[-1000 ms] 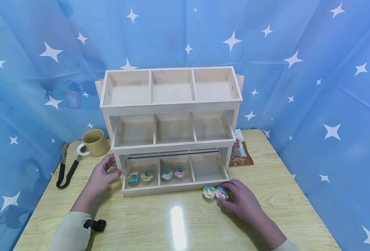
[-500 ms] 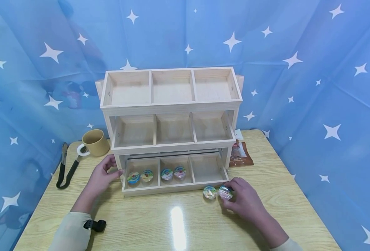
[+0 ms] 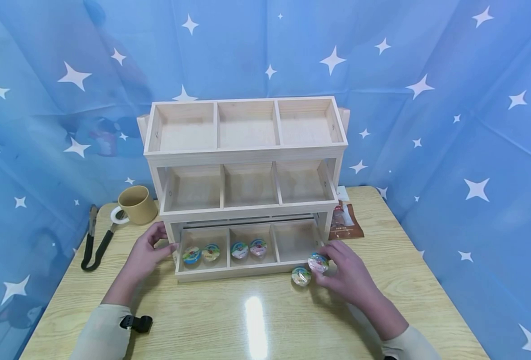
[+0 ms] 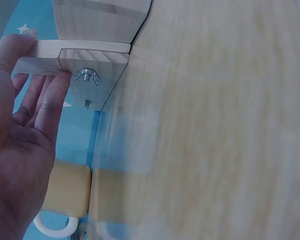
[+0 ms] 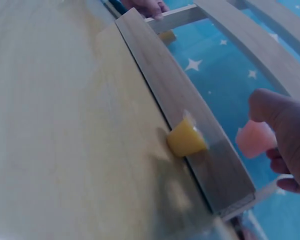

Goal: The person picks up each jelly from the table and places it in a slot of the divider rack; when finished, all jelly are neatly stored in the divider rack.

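A three-tier wooden rack stands on the table. My left hand holds its lower left upright, thumb on one side and fingers on the other; a wing nut shows close by in the left wrist view. My right hand pinches a pink jelly cup, raised by the right front corner of the bottom tray. Just below it, a yellow jelly cup sits on the table against the tray's front. Two jelly cups lie in the tray's left compartment, two more in the middle one.
At the left stand a tan mug with a white handle and black-handled tongs. A brown packet lies behind the rack's right side. A blue starred curtain surrounds the table.
My right hand first drew the pink jelly cup rightward, away from the yellow one, then lifted it toward the tray's right corner. My left hand has stayed put.
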The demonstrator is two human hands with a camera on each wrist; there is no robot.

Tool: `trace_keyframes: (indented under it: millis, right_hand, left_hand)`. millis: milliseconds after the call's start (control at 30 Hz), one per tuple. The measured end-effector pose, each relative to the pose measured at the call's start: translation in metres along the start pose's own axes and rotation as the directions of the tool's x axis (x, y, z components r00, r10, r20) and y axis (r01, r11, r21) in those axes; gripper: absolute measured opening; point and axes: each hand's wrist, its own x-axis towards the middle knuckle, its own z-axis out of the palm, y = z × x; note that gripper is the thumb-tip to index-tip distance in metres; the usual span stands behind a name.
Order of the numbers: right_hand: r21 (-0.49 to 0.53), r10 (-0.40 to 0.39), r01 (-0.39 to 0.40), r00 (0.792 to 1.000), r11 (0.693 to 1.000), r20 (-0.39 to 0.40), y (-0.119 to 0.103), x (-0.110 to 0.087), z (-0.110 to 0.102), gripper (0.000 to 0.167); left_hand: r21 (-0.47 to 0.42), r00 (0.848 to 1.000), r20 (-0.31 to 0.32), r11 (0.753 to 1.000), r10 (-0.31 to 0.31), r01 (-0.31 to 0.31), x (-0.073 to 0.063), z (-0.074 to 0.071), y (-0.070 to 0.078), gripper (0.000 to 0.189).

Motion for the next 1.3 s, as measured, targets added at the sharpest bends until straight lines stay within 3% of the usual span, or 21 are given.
trace_keyframes:
  millis: [267, 500, 667, 900, 1300]
  right_hand:
    - [0.036, -0.019, 0.018, 0.999, 0.999, 0.043, 0.002, 0.024, 0.011, 0.039]
    - [0.056, 0.021, -0.028, 0.992, 0.998, 0.123, 0.003, 0.042, 0.022, 0.039]
    - [0.066, 0.051, -0.067, 0.976, 0.996, 0.210, 0.006, 0.056, 0.031, 0.040]
    - [0.093, 0.022, -0.053, 0.951, 0.994, 0.309, 0.006, 0.076, 0.040, 0.042]
    - [0.131, 0.006, -0.064, 0.914, 0.989, 0.406, 0.017, 0.085, 0.049, 0.046]
  left_hand:
    - [-0.005, 1.000, 0.001, 1.000, 0.001, -0.001, 0.000, 0.000, -0.002, 0.058]
    - [0.001, 1.000, -0.002, 1.000, 0.013, -0.013, 0.000, 0.000, -0.003, 0.057]
    - [0.010, 1.000, -0.005, 1.000, 0.015, -0.015, 0.000, 0.000, -0.002, 0.056]
    - [0.003, 1.000, -0.004, 1.000, 0.020, -0.020, 0.000, 0.001, -0.002, 0.056]
    - [0.004, 1.000, -0.004, 1.000, 0.015, -0.015, 0.001, 0.002, -0.002, 0.055]
